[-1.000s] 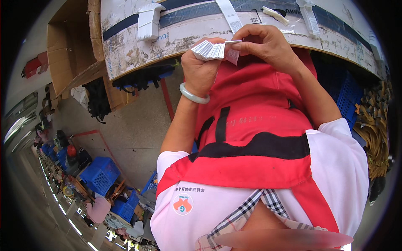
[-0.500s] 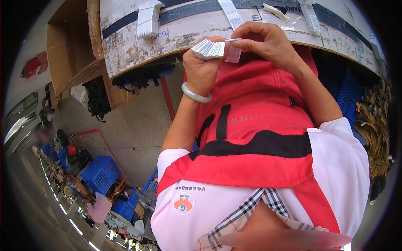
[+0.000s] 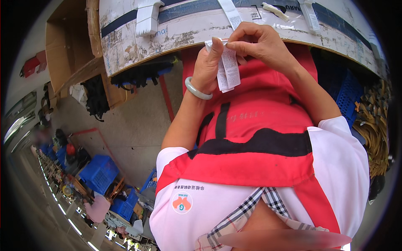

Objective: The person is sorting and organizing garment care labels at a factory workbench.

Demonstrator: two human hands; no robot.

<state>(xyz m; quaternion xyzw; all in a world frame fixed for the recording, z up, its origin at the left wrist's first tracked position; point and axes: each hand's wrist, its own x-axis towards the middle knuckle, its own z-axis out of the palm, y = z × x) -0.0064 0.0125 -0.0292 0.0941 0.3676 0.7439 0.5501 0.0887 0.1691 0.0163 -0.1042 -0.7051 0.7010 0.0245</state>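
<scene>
My left hand (image 3: 206, 70) is closed around a bundle of white printed labels (image 3: 230, 72), thumb pressed on their face, and the long ends hang down over the red apron. With thumb and forefinger together, my right hand (image 3: 264, 47) pinches at the top edge of the same labels. Both hands are just in front of the table edge. On the table lie a fanned stack of white labels (image 3: 147, 20), a printed label strip (image 3: 229, 12) and another label bundle (image 3: 310, 17). Beside that bundle is a small off-white twisted piece (image 3: 275, 11).
The worn cardboard-covered table (image 3: 176, 47) spans the top. At left stands an open cardboard box (image 3: 63, 54), with black straps (image 3: 96, 98) hanging near it. A blue basket (image 3: 347, 95) and brown strips (image 3: 372, 134) are at right. Blue crates (image 3: 99, 173) and another person (image 3: 98, 208) are farther off.
The labels have turned from edge-on, fanned in my left fist, to hanging face-out. My left hand has rotated with its thumb up, and my right hand has shifted slightly left.
</scene>
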